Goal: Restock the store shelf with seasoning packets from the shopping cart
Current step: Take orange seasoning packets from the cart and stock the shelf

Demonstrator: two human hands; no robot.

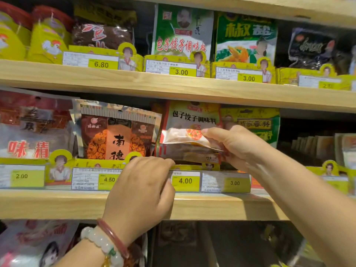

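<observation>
The right hand (234, 145) pinches a seasoning packet (185, 137) at its right edge, thumb on top and fingers curled beneath, holding it over the front lip of the middle shelf (77, 203). The packet lies tipped over, nearly flat: its long axis runs left to right, its printed face with an orange-red picture turned up and toward the camera, its free end pointing left. It sits just in front of an upright packet of the same kind (192, 116), white and red with black characters, which stands in the slot above the 4.00 price tag (185, 181). A second packet may be held beneath the first, but the layers blur together there.

The left hand (142, 191) is at the shelf's front edge, fingers curled down over the yellow divider strip (92, 163) beside the 4.00 tag; whether it grips the strip or only rests on it cannot be told. Its wrist wears a white bead bracelet (100, 241) and a red bangle (113, 237).

To the left of the slot stands an orange and brown packet (115, 139); to the right, a green and yellow one (265, 124) behind the right hand. The upper shelf (173, 87) carries more packets with tags of 6.80 and 3.00
</observation>
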